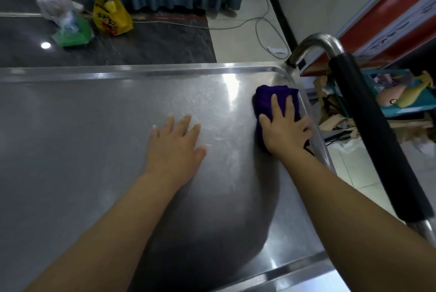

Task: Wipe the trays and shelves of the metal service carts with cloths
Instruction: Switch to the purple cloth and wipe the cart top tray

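Here, the right hand (pixel 284 130) presses flat with spread fingers on a folded purple cloth (pixel 274 103) at the right rim of the shiny metal cart tray (pixel 82 126), while the left hand (pixel 175 148) lies open, fingers spread, on bare tray just left of it, and a black-padded steel cart handle (pixel 372 131) runs beyond the right hand.

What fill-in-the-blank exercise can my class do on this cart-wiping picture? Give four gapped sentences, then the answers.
1. The right hand presses a ____ cloth onto the metal tray.
2. The left hand rests flat on the tray and holds ____.
3. The cloth lies near the tray's ____ edge, beside the black handle.
4. The plastic bag printed with dark characters is ____.
Answers: purple; nothing; right; yellow.
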A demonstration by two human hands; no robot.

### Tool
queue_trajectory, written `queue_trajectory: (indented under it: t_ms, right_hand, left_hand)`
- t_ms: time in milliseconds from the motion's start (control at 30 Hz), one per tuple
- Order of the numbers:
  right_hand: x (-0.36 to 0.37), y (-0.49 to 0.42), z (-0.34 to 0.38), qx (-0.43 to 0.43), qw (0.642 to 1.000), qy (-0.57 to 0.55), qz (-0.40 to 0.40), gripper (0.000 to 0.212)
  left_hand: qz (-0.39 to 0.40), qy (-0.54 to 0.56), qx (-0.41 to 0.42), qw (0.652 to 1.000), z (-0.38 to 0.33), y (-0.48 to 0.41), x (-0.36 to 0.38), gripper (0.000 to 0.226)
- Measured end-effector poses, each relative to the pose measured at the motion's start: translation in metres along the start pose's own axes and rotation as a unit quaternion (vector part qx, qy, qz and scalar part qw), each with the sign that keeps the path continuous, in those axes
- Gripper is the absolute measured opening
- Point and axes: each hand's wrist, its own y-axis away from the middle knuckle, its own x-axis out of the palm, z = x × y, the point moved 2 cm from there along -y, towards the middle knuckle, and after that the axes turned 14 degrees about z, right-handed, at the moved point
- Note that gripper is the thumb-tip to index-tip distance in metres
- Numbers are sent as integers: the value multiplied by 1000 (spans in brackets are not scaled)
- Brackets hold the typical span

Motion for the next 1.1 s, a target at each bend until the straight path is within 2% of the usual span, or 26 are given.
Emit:
queue_trajectory:
  t_ms: [67, 133, 200, 267, 333, 433, 500, 567, 600, 667, 700, 733, 800, 867, 900, 1000, 1100]
  right_hand:
    - [7, 21, 5, -47, 999, 15, 12, 61]
    - [21, 51, 6, -133, 990, 44, 27, 61]
    - [37, 83, -1, -247, 964, 91, 42, 61]
    - [37, 90, -22, -295, 946, 128, 51, 60]
    - [26, 71, -48, -213, 972, 93, 41, 57]
    - [12, 47, -67, -2, 999, -14, 32, 59]
    - [18, 56, -52, 40, 999, -26, 20, 61]
    - [33, 80, -34, -24, 999, 1, 26, 62]
    - [43, 94, -32, -94, 995, 29, 23, 62]
    - [53, 118, -42, -250, 963, 92, 37, 62]
    - [51, 121, -54, -307, 942, 125, 48, 61]
    - [47, 117, -68, -328, 933, 143, 48, 59]
    - [38, 99, -93, -261, 957, 120, 28, 59]
    - [33, 77, -105, -122, 991, 42, 21, 63]
    - [33, 71, -103, -72, 997, 16, 12, 63]
    - [36, 71, -90, -27, 999, 15, -14, 60]
    - [34, 74, -88, -22, 1000, 0, 0, 60]
  left_hand:
    - [15, -13, 2, 1000, -3, 8, 10, 63]
    - [15, -3, -3, 1000, -1, 9, 12, 63]
    - [12, -2, 4, 1000, 1, 9, 11, 63]
    - [8, 3, 12, 1000, 1, 10, 10, 63]
    - [9, 8, 8, 1000, 2, 10, 10, 64]
    - [10, 9, 0, 1000, 0, 8, 12, 64]
    - [8, 15, -3, 1000, 0, 8, 13, 63]
    - [7, 18, -5, 1000, 0, 9, 15, 63]
    - [6, 15, -5, 1000, 0, 10, 15, 64]
    - [9, 6, -4, 1000, 0, 12, 15, 64]
    - [12, 3, -2, 1000, -1, 12, 14, 64]
    - [16, 2, 0, 1000, -2, 12, 12, 64]
    - [33, 6, -6, 999, -6, 12, 7, 63]
    - [42, 15, -8, 999, -12, 16, 2, 60]
    - [37, 22, -1, 999, -17, 23, 1, 58]
    - [11, 32, 46, 998, -39, 60, 11, 52]
    - [44, 32, 56, 997, -63, 97, 36, 50]
